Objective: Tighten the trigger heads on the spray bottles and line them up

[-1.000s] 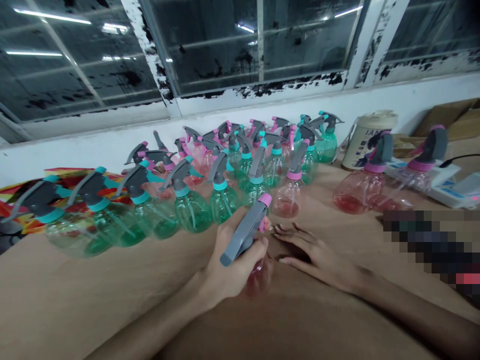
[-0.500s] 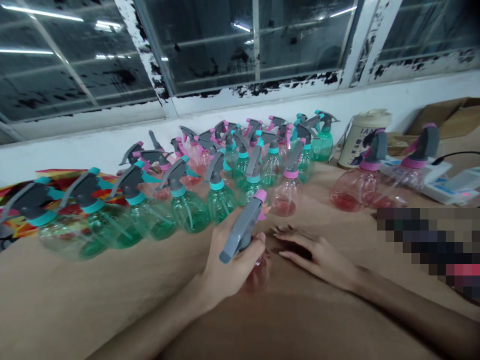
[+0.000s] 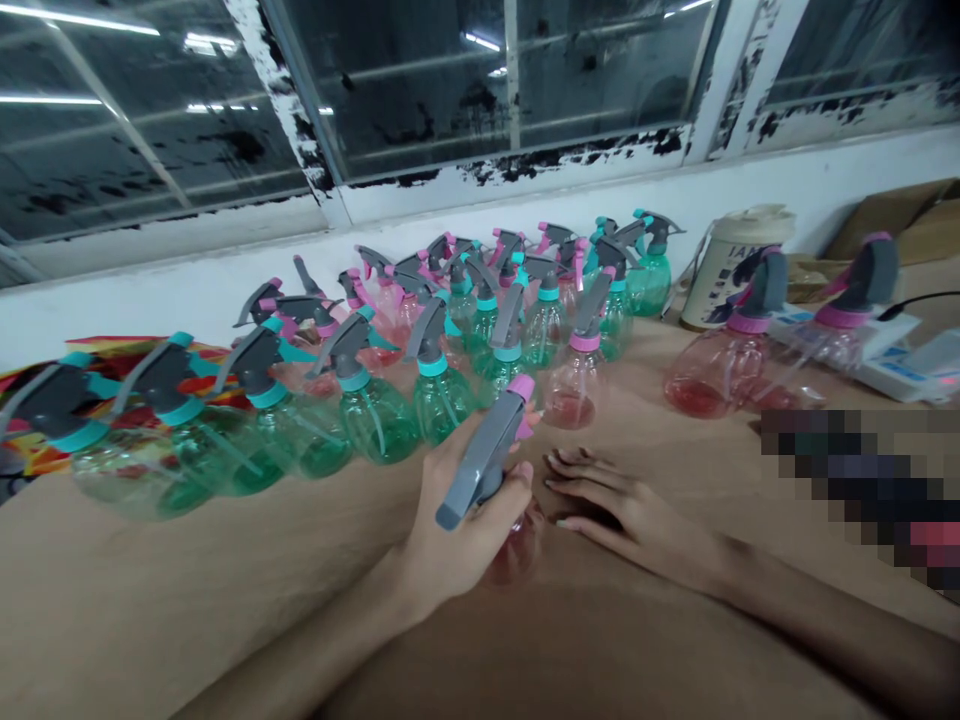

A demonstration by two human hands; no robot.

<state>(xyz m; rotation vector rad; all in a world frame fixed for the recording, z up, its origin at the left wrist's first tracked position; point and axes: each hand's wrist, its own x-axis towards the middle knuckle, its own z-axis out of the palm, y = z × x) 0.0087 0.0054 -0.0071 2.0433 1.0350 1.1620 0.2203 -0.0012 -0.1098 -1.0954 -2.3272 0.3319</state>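
My left hand [image 3: 461, 510] is wrapped round the neck of a spray bottle [image 3: 516, 552] with a grey head, a pink nozzle and a clear pinkish body. The bottle stands close in front of me, and my fingers hide its collar. Just to its right, my right hand [image 3: 619, 505] rests on the table with fingers stretched out and holds nothing. Beyond my hands is another pink-collared spray bottle [image 3: 574, 385] with red liquid at the bottom. A green spray bottle [image 3: 379, 425] stands in the front row to the left.
Several green and pink spray bottles crowd the wooden table [image 3: 262, 590] toward the wall. Two pink ones, one a spray bottle [image 3: 709, 375], stand at right. Behind are a cream container [image 3: 735, 265], white electrical device [image 3: 885, 355] and cardboard box [image 3: 892, 225]. A colourful cloth [image 3: 142, 350] lies left.
The view has shifted slightly. My left hand keeps its grip on the spray bottle, and my right hand stays on the table in nearly the same place.
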